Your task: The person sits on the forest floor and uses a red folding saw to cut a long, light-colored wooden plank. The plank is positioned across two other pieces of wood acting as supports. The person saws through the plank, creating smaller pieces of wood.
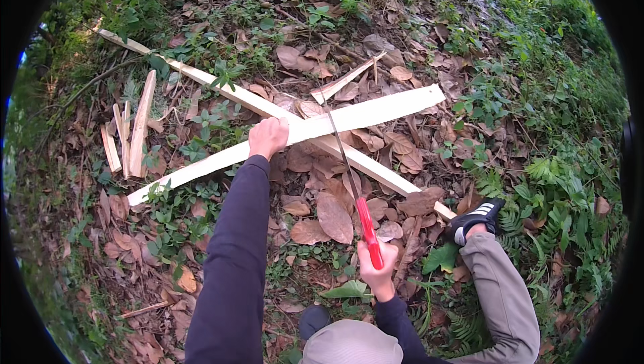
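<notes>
My left hand is closed over a long pale plank, which lies slantwise across a second long wooden strip. In my right hand is the red handle of a hand saw, its fingers wrapped around it. The saw's thin blade crosses the upper plank to the right of my left hand and points away from me. Just beyond the blade's far end lies a short split piece of wood. Whether the teeth have cut into the plank cannot be made out.
Several short wood pieces lie at the left. Brown dry leaves and low green plants cover the ground. My right shoe rests by the near end of the lower strip, and ferns grow at the right.
</notes>
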Tool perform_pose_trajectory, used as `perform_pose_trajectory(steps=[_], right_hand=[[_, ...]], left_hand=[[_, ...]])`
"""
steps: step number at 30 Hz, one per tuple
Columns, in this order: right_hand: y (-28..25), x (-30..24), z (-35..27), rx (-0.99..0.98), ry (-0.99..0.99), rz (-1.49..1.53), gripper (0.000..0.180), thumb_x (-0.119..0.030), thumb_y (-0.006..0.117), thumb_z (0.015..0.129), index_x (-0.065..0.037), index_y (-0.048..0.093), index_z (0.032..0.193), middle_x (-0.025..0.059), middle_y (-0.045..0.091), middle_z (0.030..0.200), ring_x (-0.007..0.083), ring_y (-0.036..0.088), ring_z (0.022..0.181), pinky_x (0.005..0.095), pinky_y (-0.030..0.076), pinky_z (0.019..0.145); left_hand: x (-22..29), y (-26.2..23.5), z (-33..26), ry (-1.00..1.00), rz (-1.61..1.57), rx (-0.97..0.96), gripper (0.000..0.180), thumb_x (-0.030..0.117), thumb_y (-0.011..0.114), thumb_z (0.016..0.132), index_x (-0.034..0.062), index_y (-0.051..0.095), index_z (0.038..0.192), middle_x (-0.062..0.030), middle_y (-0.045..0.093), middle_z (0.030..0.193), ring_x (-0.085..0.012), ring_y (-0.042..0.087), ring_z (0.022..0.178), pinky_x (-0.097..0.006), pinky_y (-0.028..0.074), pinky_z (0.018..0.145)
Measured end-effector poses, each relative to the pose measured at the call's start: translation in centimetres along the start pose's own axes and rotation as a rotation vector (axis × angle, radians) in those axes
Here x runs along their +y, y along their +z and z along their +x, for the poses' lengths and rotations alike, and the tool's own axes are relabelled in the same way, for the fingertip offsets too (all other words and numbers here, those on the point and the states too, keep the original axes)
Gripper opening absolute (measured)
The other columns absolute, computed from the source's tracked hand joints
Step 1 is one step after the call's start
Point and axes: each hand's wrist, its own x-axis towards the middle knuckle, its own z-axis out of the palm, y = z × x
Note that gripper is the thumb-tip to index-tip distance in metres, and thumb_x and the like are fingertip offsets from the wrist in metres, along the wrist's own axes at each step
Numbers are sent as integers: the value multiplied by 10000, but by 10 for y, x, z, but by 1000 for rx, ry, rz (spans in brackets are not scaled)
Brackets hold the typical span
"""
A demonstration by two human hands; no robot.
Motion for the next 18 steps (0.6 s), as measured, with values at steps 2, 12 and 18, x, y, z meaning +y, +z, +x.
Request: perform_pose_trajectory(steps=[2, 12, 18], right_hand=[[0, -3, -7, 70, -13, 12, 127, -29, 667, 836, -6, 612, 724, 47, 464, 499, 111, 486, 424, 309, 370, 452], [-20, -25, -11, 43, -21, -4, 103, -11, 651, 823, 18, 637, 725, 60, 553, 507, 134, 584, 444, 290, 445, 493], [13, -32, 57, 21, 18, 21, 173, -39, 677, 834, -24, 582, 691, 37, 458, 488, 117, 456, 404, 313, 346, 440]], left_hand=[[12, -4, 1, -33, -29, 12, 576, 375, 366, 963, -63, 740, 950, -310, 696, 1020, -449, 679, 1009, -496, 501, 951], [-3, -9, 17, -37, -19, -50, 619, 401, 313, 992, -49, 737, 1013, -286, 696, 1095, -435, 665, 1072, -498, 490, 972], [0, -21, 8, -27, -3, -82, 598, 389, 334, 985, -54, 735, 1008, -301, 692, 1084, -441, 667, 1069, -497, 491, 975]])
